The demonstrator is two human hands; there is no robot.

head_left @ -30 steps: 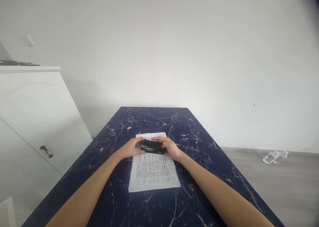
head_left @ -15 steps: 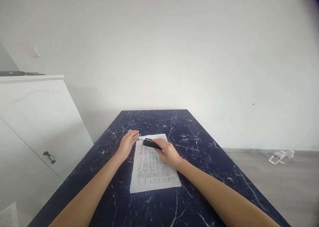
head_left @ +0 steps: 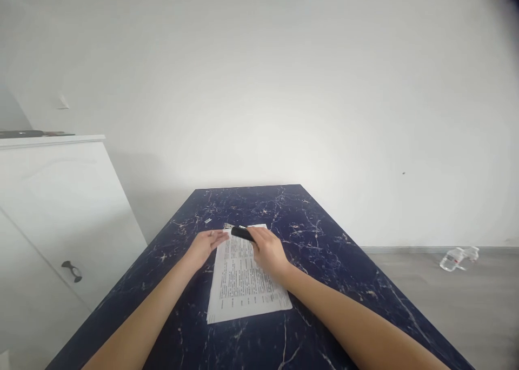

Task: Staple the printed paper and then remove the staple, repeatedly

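Several stacked printed paper sheets [head_left: 239, 283] lie on the dark blue marbled table [head_left: 194, 348]. My right hand [head_left: 270, 253] is wrapped round a black stapler [head_left: 242, 233] over the far edge of the sheets. Its front end points left, toward the far left corner of the papers, where a bit of metal shows. My left hand [head_left: 203, 248] rests at that corner with its fingers stretched out, their tips over the paper and close to the stapler's front end. Whether the stapler has closed on the sheets cannot be made out.
A small silvery piece [head_left: 208, 220] lies on the table beyond my left hand. To the left stands a white cabinet [head_left: 60, 197] with a dark handle [head_left: 72, 271]. On the floor at the right lies clear plastic packaging [head_left: 458, 258]. A pale wall [head_left: 259, 88] rises behind the table.
My left hand has drawn back toward me and turned, its fingers now pointing right over the paper corner. The stapler has tilted in my right hand. The view has shifted slightly.
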